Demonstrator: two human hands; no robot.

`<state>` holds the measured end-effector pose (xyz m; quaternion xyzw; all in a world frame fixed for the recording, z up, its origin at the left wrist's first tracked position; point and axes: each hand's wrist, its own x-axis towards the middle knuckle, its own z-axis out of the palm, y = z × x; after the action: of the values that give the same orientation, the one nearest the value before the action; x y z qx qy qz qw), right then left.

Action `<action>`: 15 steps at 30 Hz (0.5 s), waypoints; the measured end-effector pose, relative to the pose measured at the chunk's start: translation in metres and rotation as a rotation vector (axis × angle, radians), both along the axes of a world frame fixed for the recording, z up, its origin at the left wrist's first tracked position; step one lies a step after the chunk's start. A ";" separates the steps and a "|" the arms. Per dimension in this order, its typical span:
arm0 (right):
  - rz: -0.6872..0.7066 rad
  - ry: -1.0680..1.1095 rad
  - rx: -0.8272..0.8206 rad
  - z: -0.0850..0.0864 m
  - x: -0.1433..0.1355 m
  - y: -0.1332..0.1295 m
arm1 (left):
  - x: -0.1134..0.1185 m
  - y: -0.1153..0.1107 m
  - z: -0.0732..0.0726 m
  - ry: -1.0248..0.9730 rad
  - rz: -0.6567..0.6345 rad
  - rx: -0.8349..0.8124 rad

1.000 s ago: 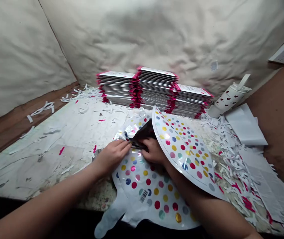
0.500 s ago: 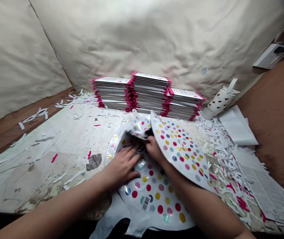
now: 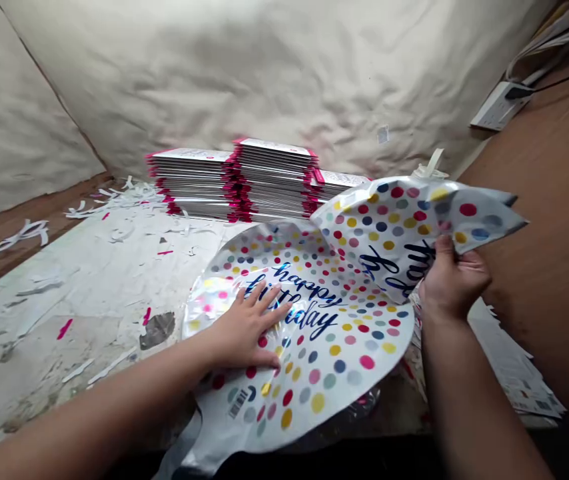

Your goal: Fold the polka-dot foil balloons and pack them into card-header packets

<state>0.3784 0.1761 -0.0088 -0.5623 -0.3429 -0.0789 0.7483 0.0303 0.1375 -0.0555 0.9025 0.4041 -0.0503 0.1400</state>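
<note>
A flat foil balloon [image 3: 334, 360], white with coloured dots and blue "happy birthday" lettering, lies at the table's near edge. My left hand [image 3: 249, 327] rests on it with the fingers spread. A second dotted foil balloon [image 3: 394, 213] with similar lettering is raised and bent at the right. My right hand [image 3: 454, 280] pinches its edge, thumb on the printed face. Its pointed end sticks out beyond that hand. A barcode [image 3: 238, 404] shows on the lower balloon, below my left hand. Clear plastic film shows under the balloon's near edge.
Three stacks of pink-edged cards [image 3: 274, 187] stand against the draped back wall. Behind the raised balloon, only the top of a white tumbler [image 3: 432, 167] shows. Paper strips [image 3: 24, 233] litter the table. Papers [image 3: 509, 367] lie at right, below a socket strip [image 3: 497, 107].
My right hand has come out from between the balloon layers and swung right, lifting one balloon by its edge. The lettering is now exposed. My left hand has stayed on the lower balloon.
</note>
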 end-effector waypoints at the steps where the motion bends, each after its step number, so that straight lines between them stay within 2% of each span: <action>1: -0.049 -0.083 0.020 0.007 -0.006 -0.008 | 0.003 0.000 -0.002 0.028 -0.009 -0.030; 3: -0.046 -0.349 0.067 0.019 -0.017 -0.030 | 0.004 0.004 -0.005 0.062 -0.011 -0.064; 4: 0.031 -0.506 0.077 0.023 -0.023 -0.043 | 0.003 0.007 -0.006 0.049 -0.012 -0.056; 6: 0.275 -0.803 0.054 0.022 -0.039 -0.070 | 0.003 0.016 -0.006 -0.029 0.004 -0.001; 9: 0.778 -1.119 -0.133 -0.003 -0.062 -0.106 | 0.010 0.041 -0.004 -0.153 0.062 0.085; 11: 1.124 -1.198 -0.329 -0.027 -0.068 -0.121 | 0.014 0.064 -0.004 -0.188 0.126 0.113; 12: 1.250 -1.181 -0.432 -0.039 -0.067 -0.126 | 0.014 0.077 -0.004 -0.202 0.167 0.125; 13: 1.321 -1.133 -0.514 -0.050 -0.064 -0.130 | 0.014 0.090 -0.003 -0.215 0.210 0.138; 15: 1.343 -1.031 -0.602 -0.066 -0.054 -0.136 | 0.011 0.110 -0.001 -0.238 0.285 0.171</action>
<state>0.3249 0.0404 -0.0750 -0.3103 -0.8990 0.2259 0.2107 0.0416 0.2479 -0.0566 0.8443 0.5113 0.1114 0.1152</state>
